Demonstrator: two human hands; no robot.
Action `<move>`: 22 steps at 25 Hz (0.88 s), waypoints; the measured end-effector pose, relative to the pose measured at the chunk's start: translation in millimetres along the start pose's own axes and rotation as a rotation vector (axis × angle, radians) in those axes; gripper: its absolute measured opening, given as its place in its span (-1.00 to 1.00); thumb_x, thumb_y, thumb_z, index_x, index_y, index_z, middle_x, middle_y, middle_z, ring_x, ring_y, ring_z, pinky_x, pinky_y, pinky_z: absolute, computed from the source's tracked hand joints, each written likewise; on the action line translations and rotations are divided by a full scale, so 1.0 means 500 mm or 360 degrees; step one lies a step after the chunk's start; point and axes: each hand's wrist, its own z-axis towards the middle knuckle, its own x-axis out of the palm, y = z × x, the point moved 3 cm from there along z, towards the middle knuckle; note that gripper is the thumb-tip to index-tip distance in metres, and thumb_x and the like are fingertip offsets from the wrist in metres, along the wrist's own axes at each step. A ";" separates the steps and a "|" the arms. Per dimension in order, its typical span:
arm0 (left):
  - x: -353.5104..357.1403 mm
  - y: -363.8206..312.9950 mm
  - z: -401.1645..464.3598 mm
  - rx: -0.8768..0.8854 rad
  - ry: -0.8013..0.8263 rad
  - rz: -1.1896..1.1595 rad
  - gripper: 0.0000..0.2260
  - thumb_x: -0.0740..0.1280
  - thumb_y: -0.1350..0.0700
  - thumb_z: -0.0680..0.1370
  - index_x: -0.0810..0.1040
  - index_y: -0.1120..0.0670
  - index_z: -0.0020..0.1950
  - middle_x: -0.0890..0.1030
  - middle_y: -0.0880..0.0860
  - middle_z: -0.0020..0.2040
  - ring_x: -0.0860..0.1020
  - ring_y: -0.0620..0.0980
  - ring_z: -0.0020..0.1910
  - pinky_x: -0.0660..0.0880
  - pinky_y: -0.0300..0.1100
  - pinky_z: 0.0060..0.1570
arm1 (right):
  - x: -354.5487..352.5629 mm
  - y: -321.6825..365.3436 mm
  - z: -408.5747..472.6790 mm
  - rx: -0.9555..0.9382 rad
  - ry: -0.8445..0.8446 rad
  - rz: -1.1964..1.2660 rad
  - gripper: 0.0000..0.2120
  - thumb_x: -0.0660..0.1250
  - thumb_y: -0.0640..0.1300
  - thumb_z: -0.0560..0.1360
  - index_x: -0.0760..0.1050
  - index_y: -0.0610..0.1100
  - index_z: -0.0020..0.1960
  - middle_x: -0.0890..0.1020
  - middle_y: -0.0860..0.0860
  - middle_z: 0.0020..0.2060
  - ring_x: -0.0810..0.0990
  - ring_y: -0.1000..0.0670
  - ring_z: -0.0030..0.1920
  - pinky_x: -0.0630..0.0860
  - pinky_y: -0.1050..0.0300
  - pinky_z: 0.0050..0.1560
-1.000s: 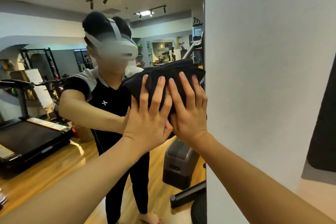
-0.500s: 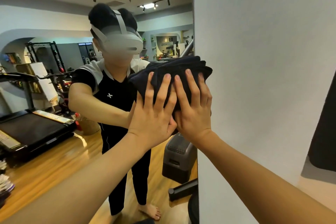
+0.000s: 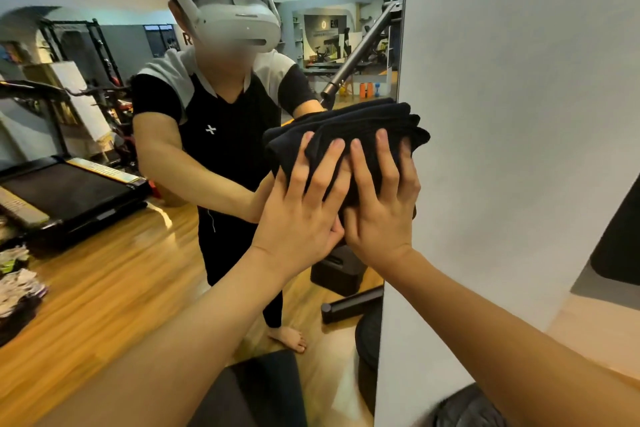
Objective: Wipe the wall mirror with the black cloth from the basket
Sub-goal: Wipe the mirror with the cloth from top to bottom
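My left hand (image 3: 301,215) and right hand (image 3: 381,208) press flat, side by side, fingers spread upward. Both arms reach forward. My thumbs seem to touch.

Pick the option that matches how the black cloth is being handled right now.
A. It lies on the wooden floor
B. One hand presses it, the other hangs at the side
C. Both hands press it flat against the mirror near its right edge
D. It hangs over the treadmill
C: the left hand and right hand lie open, side by side, on the folded black cloth, pressing it to the wall mirror beside its right edge.
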 end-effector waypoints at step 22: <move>-0.139 0.362 -0.275 0.0189 0.0190 0.0192 -0.33 0.21 -0.06 0.60 0.13 0.19 0.64 0.12 0.20 0.61 0.14 0.27 0.50 0.14 0.17 0.55 | 0.093 0.463 -0.033 0.0135 0.0276 0.0067 -0.13 0.22 0.09 0.45 -0.04 0.01 0.69 -0.02 -0.16 0.66 -0.09 -0.38 0.64 -0.07 -0.46 0.57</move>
